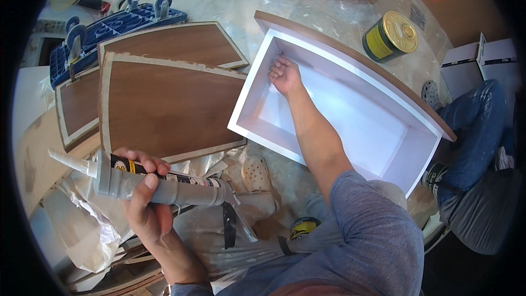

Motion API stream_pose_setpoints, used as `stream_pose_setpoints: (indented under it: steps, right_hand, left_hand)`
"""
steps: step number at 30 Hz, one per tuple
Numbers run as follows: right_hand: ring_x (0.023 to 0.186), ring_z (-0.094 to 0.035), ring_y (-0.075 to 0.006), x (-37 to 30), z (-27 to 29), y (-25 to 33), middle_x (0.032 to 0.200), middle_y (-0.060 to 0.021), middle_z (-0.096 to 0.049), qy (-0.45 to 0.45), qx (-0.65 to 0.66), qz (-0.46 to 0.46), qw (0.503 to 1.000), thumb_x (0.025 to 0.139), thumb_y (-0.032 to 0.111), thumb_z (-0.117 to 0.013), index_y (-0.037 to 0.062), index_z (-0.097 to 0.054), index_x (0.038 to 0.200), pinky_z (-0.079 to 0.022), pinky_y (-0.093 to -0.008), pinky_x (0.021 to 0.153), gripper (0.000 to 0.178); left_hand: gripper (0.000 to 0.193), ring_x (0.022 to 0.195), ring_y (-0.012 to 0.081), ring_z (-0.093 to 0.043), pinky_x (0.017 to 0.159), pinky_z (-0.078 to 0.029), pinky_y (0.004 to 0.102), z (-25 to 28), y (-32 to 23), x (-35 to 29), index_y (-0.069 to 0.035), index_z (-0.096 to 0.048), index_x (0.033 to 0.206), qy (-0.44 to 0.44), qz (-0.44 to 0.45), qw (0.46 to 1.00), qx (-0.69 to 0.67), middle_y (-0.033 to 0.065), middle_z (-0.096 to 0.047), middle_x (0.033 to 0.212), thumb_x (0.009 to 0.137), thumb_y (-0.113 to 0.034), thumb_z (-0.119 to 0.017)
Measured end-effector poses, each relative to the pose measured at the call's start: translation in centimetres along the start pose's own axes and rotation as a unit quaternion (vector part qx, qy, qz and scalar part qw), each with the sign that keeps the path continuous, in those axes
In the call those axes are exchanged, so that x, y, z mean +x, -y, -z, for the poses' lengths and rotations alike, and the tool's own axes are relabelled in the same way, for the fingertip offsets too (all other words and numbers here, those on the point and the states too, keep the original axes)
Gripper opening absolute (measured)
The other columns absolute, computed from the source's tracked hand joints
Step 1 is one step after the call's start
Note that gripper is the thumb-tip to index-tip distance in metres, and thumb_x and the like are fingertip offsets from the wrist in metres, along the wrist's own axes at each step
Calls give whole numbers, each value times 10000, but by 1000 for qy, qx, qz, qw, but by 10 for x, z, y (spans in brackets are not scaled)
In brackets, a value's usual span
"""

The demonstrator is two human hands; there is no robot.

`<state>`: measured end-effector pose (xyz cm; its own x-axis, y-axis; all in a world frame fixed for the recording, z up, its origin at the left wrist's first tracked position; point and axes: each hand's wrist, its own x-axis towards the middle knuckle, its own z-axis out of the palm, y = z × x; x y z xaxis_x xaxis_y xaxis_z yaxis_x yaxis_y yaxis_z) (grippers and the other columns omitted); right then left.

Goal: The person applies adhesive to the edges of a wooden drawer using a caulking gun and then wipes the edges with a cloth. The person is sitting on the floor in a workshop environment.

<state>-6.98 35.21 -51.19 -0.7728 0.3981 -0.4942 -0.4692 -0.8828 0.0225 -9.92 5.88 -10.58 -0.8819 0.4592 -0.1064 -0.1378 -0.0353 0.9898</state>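
My left hand [147,186] is wrapped round a grey caulking gun [189,193] with a dark-labelled tube in it. Its pale, tapered nozzle [68,160] points to the left, away from the drawer. On the right lies a white-lined drawer [339,126] with its open side up and a brown wooden front panel [350,57] along its far side. My right hand [286,77] reaches inside, at the far left inner corner. Its fingers are curled in, with nothing visible in them; the fingertips are close to or against the wall, and I cannot tell which.
Brown panels with pale edges [170,104] lie overlapped at left, beside a blue wheeled dolly [118,33]. A yellow-lidded can [399,33] stands beyond the drawer. People's legs show at right [475,112] and at the top. Crumpled plastic sheeting [87,225] lies at lower left.
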Motion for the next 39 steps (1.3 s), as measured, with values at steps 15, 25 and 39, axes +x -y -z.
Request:
stream_pose_setpoints:
  steps: [15,25,39]
  right_hand:
    - [530,-383,-129,-40,-61,-7,729,-13,-478,29,-30,19,999,999,97,-464,193,-447,1110,-331,-295,521,147]
    - [542,-400,-129,-60,-97,-16,748,-24,-510,93,-3,35,995,963,76,-506,148,-451,954,-353,-290,556,91]
    - [539,-376,-126,-90,-75,-30,755,-11,-478,4,13,77,997,994,130,-465,214,-451,1433,-348,-301,553,447]
  left_hand:
    - [516,892,234,-599,856,-496,371,5,-8,-6,-33,-504,1216,-9,9,999,-39,109,-578,964,759,5,-741]
    - [488,884,226,-599,855,-499,367,7,-11,-6,-24,-510,1215,-15,-5,999,-42,106,-580,968,778,-7,-727]
    - [482,897,221,-590,862,-498,376,9,3,-3,-41,-508,1224,-6,-14,1000,-22,91,-569,977,796,-2,-725]
